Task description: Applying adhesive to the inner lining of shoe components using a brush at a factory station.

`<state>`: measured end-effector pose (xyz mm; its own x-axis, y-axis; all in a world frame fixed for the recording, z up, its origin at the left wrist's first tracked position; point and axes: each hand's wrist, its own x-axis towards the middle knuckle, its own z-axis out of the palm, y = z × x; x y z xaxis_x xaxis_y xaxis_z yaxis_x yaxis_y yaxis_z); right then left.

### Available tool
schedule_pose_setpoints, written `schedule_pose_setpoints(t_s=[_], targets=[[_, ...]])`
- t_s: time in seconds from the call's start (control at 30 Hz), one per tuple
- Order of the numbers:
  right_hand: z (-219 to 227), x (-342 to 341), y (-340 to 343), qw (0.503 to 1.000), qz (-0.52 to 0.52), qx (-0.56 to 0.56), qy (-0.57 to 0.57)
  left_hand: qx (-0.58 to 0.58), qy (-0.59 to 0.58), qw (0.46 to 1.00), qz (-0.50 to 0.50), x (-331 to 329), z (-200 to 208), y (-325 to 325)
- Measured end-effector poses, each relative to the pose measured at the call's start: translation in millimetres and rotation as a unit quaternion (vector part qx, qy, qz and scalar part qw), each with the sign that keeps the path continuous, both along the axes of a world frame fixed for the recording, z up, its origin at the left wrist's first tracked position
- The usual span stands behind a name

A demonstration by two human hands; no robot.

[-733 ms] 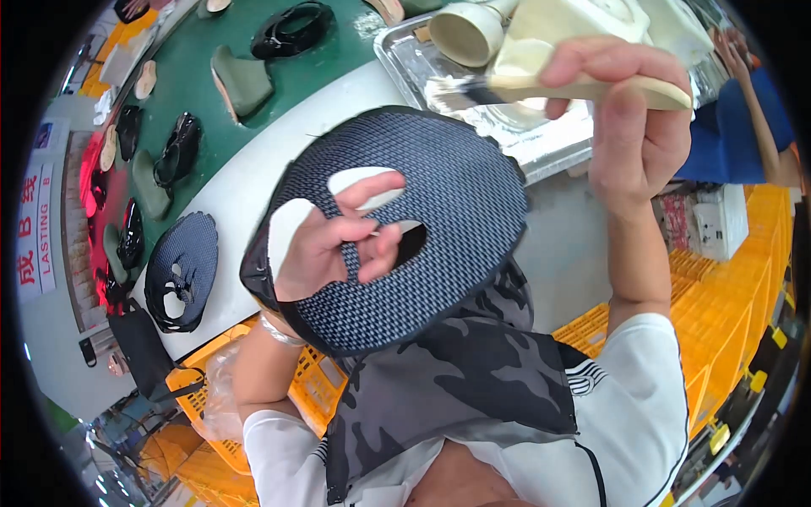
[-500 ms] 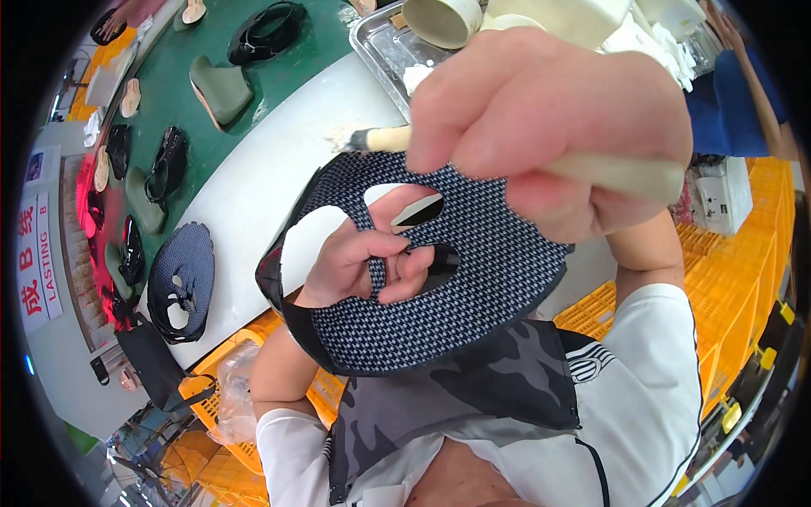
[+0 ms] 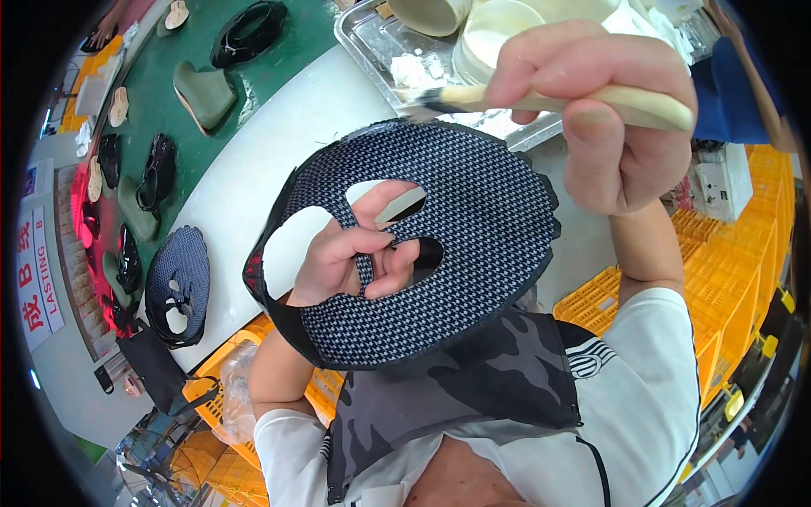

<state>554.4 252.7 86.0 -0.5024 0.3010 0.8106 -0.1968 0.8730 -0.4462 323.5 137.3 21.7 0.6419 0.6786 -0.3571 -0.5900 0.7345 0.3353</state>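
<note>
My left hand [image 3: 325, 266] holds up a black-and-white patterned shoe upper [image 3: 481, 237]. Its fingers pinch the narrow strap between the cut-out openings, and some fingers pass behind the fabric. In my right hand [image 3: 612, 114] is a wooden-handled brush [image 3: 462, 99], gripped by the handle. The dark-based bristles point left, just over the upper's far edge; whether they touch it I cannot tell. A second patterned shoe upper [image 3: 193, 275] lies on the white tabletop [image 3: 245, 182] to the left.
At the far side a metal tray [image 3: 361, 51] carries a whitish pot [image 3: 498, 38] and white scraps. A green surface [image 3: 279, 63] bears black shoe uppers and an olive-green shoe last [image 3: 203, 97]. Orange crates [image 3: 735, 245] stand at right. Another person's blue garment [image 3: 728, 97] shows at far right.
My right hand has moved up and away with the brush, uncovering more of the upper. The bristles have shifted right along its far edge. My left hand keeps its hold.
</note>
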Motion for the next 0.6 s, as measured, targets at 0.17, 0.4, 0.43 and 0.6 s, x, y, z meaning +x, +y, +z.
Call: schedule_pose_setpoints(t_s=[0.17, 0.4, 0.43, 0.6], targets=[[-23, -15, 8, 0.999, 0.000, -0.023, 0.027, 0.029, 0.049, 0.998, -0.005, 4, 3, 0], [-22, 2, 4, 0.995, -0.059, -0.050, 0.062, 0.045, 0.064, 0.997, 0.003, 1, 1, -2], [-19, -1, 2, 0.995, -0.061, -0.049, 0.062, 0.045, 0.064, 0.997, 0.002, 2, 2, -2], [-34, 4, 5, 0.990, -0.104, -0.091, 0.015, 0.099, 0.128, 0.987, 0.023, -2, 4, -1]])
